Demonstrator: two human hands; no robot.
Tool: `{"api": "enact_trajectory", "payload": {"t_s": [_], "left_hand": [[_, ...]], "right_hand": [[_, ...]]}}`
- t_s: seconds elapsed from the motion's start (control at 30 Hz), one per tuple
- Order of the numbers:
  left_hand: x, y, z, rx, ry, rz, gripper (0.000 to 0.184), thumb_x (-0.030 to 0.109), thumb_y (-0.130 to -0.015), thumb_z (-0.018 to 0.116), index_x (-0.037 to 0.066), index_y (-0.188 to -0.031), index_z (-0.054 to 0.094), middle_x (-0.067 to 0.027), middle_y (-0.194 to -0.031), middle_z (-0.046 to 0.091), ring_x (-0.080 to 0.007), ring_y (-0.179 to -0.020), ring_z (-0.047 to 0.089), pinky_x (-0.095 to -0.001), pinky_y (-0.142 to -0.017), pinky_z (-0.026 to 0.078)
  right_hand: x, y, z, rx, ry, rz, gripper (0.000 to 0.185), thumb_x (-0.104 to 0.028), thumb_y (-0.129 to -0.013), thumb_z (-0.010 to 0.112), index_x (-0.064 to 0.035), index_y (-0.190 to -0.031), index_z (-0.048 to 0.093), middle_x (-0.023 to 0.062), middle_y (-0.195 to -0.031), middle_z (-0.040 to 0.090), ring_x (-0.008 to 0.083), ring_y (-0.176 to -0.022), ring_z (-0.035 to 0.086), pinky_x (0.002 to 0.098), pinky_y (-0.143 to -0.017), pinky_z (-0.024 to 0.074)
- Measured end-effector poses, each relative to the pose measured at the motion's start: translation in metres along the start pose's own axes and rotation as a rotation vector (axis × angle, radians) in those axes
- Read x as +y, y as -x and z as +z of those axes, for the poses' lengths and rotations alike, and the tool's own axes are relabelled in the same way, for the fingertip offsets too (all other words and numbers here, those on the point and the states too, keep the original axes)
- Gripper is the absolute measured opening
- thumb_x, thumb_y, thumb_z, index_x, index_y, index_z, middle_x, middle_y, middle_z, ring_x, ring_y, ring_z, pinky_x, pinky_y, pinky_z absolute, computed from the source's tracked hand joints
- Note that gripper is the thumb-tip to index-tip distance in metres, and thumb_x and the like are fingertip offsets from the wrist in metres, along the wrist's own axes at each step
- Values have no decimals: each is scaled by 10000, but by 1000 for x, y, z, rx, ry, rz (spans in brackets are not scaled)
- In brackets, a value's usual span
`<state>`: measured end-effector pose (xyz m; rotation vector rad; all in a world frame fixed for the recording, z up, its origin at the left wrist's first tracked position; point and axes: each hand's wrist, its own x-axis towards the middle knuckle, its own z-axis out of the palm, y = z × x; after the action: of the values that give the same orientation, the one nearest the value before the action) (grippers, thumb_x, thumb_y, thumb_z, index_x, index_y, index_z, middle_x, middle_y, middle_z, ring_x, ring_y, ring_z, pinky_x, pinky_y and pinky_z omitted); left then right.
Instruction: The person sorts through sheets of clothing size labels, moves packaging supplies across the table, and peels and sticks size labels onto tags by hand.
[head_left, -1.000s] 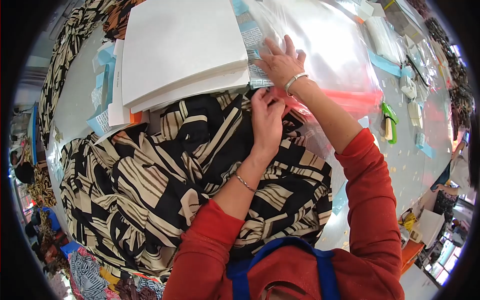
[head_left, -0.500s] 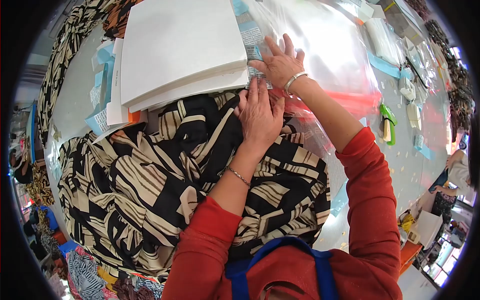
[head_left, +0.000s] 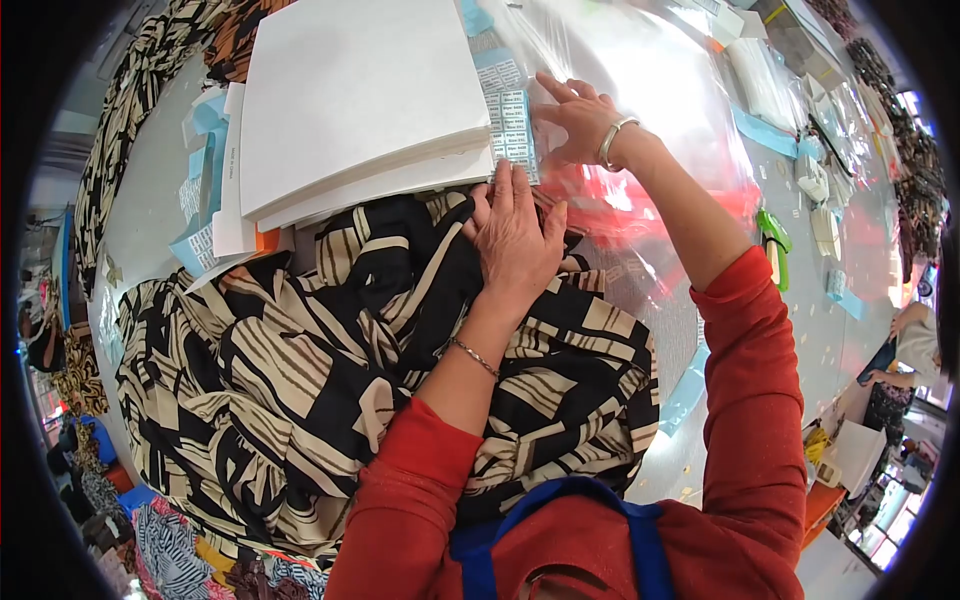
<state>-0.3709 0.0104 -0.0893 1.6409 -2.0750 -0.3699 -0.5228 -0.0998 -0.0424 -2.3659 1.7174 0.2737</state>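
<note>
My left hand (head_left: 518,235) lies flat with its fingers stretched out, fingertips touching the lower edge of a sheet of printed stickers (head_left: 512,130). Beneath that hand spreads a heap of black and cream patterned fabric (head_left: 290,370). To the right of the stickers, my right hand (head_left: 583,125) is open, fingers apart, over the left side of the clear plastic bags (head_left: 660,110); whether it touches them I cannot tell. Left of the stickers sits a thick stack of white card sheets (head_left: 365,90).
Blue strips of sticker backing (head_left: 205,170) lie left of the card stack. A green-handled cutter (head_left: 774,245) rests on the grey table (head_left: 825,320) at right. More packets and small white boxes (head_left: 825,225) stand beyond it. Another person (head_left: 910,345) is at the far right.
My right hand has moved right, off the sticker sheet and onto the plastic bag side, uncovering the printed rows. My left hand has barely moved.
</note>
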Motion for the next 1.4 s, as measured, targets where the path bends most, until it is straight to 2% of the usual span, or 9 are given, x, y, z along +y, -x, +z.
{"api": "enact_trajectory", "payload": {"t_s": [0.23,0.63,0.73,0.87,0.97,1.1,1.2,1.33,1.4], "left_hand": [[-1,0,0,0,-5,11,632,442,-865,528,-8,-1303,462,-137,-1426,374,-329,-1173,369,-484,-955,293],[-1,0,1,-31,-12,0,646,468,-874,515,-4,-1311,455,-130,-1435,357,-326,-1181,358,-490,-961,292],[-1,1,0,-39,-13,-1,650,472,-876,512,0,-1318,447,-125,-1437,354,-327,-1179,358,-494,-966,291],[1,-1,-2,-51,-32,6,647,466,-871,522,5,-1320,447,-122,-1435,357,-328,-1176,359,-497,-962,300],[0,2,-3,-48,-48,11,644,461,-865,530,11,-1318,451,-120,-1432,363,-328,-1172,363,-497,-957,308],[0,0,-2,-30,-37,23,632,450,-860,540,16,-1312,460,-118,-1423,377,-328,-1164,372,-495,-956,310],[1,0,-3,-18,-53,35,626,445,-858,547,17,-1307,465,-113,-1417,387,-328,-1163,376,-494,-960,309],[0,1,0,-9,-90,53,624,440,-858,544,16,-1308,460,-113,-1426,371,-328,-1172,368,-493,-956,310],[0,1,-1,-35,-111,54,638,435,-860,530,11,-1326,430,-122,-1448,335,-326,-1185,355,-493,-940,319]], "right_hand": [[-8,2,-13,-26,-25,75,682,-292,-644,717,-274,-1298,521,6,-1486,290,296,-1285,374,514,-961,382],[-8,-26,-21,175,8,155,310,-293,-710,713,-271,-1017,679,-13,-1137,608,308,-1120,477,473,-928,373],[3,-42,-30,358,-108,162,255,-292,-805,597,-268,-1045,679,17,-1086,630,302,-1119,479,458,-940,364],[32,-104,-6,480,-361,-91,278,-271,-794,651,-275,-1071,685,37,-1149,628,245,-1192,461,452,-964,374],[29,-124,-17,208,-518,-34,378,-274,-810,642,-296,-1187,626,52,-1220,601,228,-1235,438,479,-986,349],[4,-117,-28,120,-135,17,521,-294,-808,647,-330,-1308,503,42,-1208,601,243,-1237,426,469,-987,292],[-1,-120,-27,128,41,10,512,-314,-796,661,-315,-1289,524,39,-1179,607,251,-1227,421,438,-967,273],[1,-124,-33,7,-128,74,621,-274,-670,726,-278,-1266,551,39,-1165,615,258,-1199,448,444,-955,262],[2,-123,-36,14,-164,81,528,-291,-657,724,-233,-1171,620,57,-1113,640,256,-1129,509,427,-938,310]]}}
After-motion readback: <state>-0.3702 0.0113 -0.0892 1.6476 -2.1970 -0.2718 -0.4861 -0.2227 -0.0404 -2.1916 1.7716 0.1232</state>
